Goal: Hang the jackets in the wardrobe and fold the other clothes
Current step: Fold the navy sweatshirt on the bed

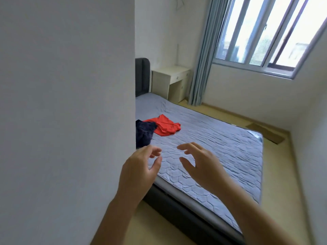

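Both hands, left hand (141, 165) and right hand (200, 161), hang loose and empty; best reach mid-frame for the red garment (165, 127) on the bed (221, 147) and spread it flat.

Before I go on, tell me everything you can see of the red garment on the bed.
The red garment looks like thin, soft fabric, plain orange-red with no visible print. It lies unfolded and rumpled, roughly flat on the grey quilted bed, nearer the headboard end. Its left edge touches a dark garment; which overlaps which is unclear. Nothing else touches it. Its type cannot be told.
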{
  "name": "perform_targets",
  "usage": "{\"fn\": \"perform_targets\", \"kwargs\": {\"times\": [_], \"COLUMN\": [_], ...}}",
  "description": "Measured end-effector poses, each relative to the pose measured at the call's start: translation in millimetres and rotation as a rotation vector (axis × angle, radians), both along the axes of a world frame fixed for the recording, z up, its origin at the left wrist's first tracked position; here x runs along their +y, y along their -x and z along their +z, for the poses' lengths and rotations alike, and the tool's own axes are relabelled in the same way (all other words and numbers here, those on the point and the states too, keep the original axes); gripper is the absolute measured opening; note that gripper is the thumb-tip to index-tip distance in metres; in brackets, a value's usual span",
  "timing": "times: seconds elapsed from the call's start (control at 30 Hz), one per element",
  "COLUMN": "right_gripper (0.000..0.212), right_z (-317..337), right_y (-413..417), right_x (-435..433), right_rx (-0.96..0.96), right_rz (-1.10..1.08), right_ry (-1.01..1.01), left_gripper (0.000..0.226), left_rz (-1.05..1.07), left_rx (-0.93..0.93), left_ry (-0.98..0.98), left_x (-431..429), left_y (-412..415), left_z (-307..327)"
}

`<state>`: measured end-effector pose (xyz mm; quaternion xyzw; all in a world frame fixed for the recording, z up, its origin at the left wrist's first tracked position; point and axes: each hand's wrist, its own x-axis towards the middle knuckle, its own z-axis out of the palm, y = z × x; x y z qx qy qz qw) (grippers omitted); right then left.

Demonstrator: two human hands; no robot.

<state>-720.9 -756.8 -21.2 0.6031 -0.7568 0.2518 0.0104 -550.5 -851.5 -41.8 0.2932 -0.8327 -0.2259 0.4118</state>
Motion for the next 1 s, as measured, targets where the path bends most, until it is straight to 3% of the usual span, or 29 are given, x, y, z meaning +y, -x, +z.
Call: {"fn": "perform_targets", "kwargs": {"times": [0.23,0.5,0.67,0.87,1.0], "right_gripper": [0.025,0.026,0.042,0.074,0.086], "right_z": [-44,-106,-170,-278,-366], "right_y": [93,235,317,381,409], "right_x": [-59,-165,-259,-376,-439], "right_rx": [-0.11,-0.221,-0.252,-0.199,-0.198], "right_rz": [-0.13,-0.115,-0.1,-0.04,-0.064], "right_ry": [-0.047,-0.082,-0.312,-0.66,-0.778], "left_gripper": [0.013,0.012,0.014,0.031,0.04], "left_rz": [-0.123,-0.069,0.037,0.113,0.193], "left_rx": [-0.076,-0.205,-0.425,-0.939,-1.032], "left_ry": [-0.051,-0.158,-0.342,-0.581,-0.687], "left_x": [-86,-183,-271,-395,-492], "left_y": [100,226,311,372,401], "left_z": [-33,-92,-165,-292,-370]}}
